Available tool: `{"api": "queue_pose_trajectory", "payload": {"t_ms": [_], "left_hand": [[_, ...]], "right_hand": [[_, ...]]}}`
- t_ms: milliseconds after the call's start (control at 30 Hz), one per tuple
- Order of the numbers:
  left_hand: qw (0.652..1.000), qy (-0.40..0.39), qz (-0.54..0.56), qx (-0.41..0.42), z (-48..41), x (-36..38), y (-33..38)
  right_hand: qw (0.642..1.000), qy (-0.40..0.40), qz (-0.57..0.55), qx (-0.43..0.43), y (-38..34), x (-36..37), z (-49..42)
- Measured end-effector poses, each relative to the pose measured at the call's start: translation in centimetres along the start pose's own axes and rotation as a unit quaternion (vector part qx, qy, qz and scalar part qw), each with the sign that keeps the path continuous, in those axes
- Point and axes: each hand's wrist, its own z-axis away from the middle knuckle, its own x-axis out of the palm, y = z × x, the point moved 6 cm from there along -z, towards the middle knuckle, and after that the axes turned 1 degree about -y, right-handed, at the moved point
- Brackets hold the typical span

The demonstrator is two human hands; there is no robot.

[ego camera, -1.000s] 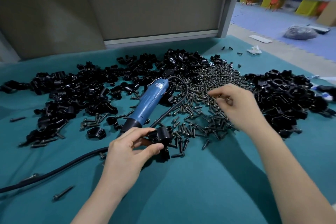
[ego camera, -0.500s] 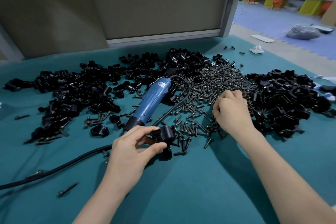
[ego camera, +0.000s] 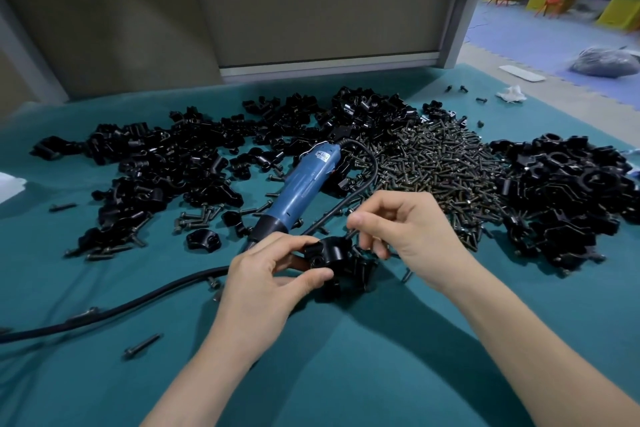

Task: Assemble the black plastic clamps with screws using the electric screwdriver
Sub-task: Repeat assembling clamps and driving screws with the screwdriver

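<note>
Two hands meet at frame centre over the teal surface [ego camera: 346, 357]. My left hand [ego camera: 273, 274] grips a black clamp [ego camera: 323, 253] between thumb and fingers [ego camera: 277, 243]; my right hand [ego camera: 412, 229] pinches a screw [ego camera: 350, 234] at the clamp's top. Above them in frame lies the blue electric screwdriver [ego camera: 304, 187], with the screw heap [ego camera: 433, 163] to its right.

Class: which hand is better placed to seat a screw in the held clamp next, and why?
Right, likely. The right hand pinches a small dark metal screw close to the black plastic clamp, which the left hand grips.
</note>
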Motion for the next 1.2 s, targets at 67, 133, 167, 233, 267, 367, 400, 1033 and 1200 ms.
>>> {"api": "queue_pose_trajectory", "payload": {"t_ms": [67, 133, 167, 233, 267, 367, 400, 1033, 1200], "left_hand": [[1.000, 0.000, -0.001, 0.000, 0.0, 0.0, 0.1], [1.000, 0.001, 0.006, -0.004, 0.0, 0.0, 0.2], [1.000, 0.002, 0.006, -0.005, 0.0, 0.0, 0.3], [1.000, 0.001, 0.002, -0.007, 0.0, 0.1, 0.3], [1.000, -0.001, -0.002, -0.007, 0.0, 0.1, 0.2], [1.000, -0.001, -0.001, -0.005, 0.0, 0.1, 0.3], [1.000, 0.001, 0.002, -0.002, 0.0, 0.0, 0.4], [1.000, 0.013, 0.016, -0.006, 0.1, 0.2, 0.6], [1.000, 0.019, 0.008, -0.018, 0.1, 0.1, -0.1]], "right_hand": [[1.000, -0.001, 0.026, 0.002, -0.1, -0.1, 0.1], [0.996, -0.007, 0.092, -0.014, -0.6, 0.2, 0.2], [0.990, -0.009, 0.141, -0.025, -1.0, 0.4, 0.1], [0.967, -0.013, 0.251, -0.042, -1.8, 0.9, -0.2], [0.953, -0.022, 0.298, -0.040, -2.0, 1.3, -0.5], [0.944, -0.050, 0.327, -0.009, -1.7, 1.8, -1.1], [0.952, -0.052, 0.302, 0.008, -1.4, 1.7, -1.2], [0.981, -0.094, -0.016, 0.170, 1.2, 2.6, 0.0], [0.967, -0.123, -0.073, 0.210, 2.5, 3.6, 0.3]]}}
